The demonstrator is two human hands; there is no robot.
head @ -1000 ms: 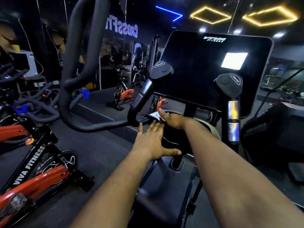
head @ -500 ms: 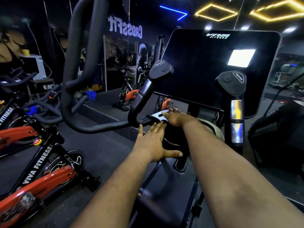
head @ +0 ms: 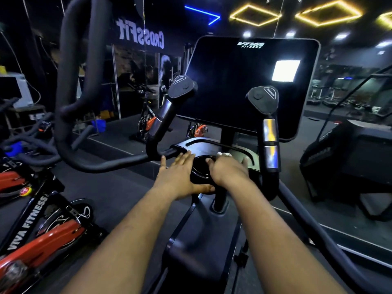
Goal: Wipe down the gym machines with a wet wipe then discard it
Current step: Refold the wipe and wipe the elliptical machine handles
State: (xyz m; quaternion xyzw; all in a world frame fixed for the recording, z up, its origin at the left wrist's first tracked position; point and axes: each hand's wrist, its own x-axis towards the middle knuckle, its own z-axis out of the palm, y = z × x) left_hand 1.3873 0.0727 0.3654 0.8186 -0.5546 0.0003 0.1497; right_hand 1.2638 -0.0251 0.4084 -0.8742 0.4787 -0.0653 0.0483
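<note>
A small pale bunch of wet wipe (head: 223, 154) shows just past the knuckles of the right hand (head: 228, 169), whose fingers are curled down over it, pressing it onto the black console tray (head: 212, 145) of the exercise machine, at the far rim of the round cup holder (head: 200, 169). The left hand (head: 177, 177) lies flat beside it, fingers straight and together on the tray's left part, thumb stretched under the cup holder's near rim; it holds nothing. The tray is smooth, glossy black plastic with a raised curved lip at the back. Two upright handles (head: 268, 132) with shiny metal sensor bands and rounded triangular caps stand left and right of the tray, close to both hands. Behind rises a large dark rectangular screen (head: 250, 85) with rounded corners. A thick matte padded bar (head: 80, 81) loops up to the left. Farther left stands a red and black spin bike (head: 38, 225) on the dark floor, with open floor between it and the machine.
</note>
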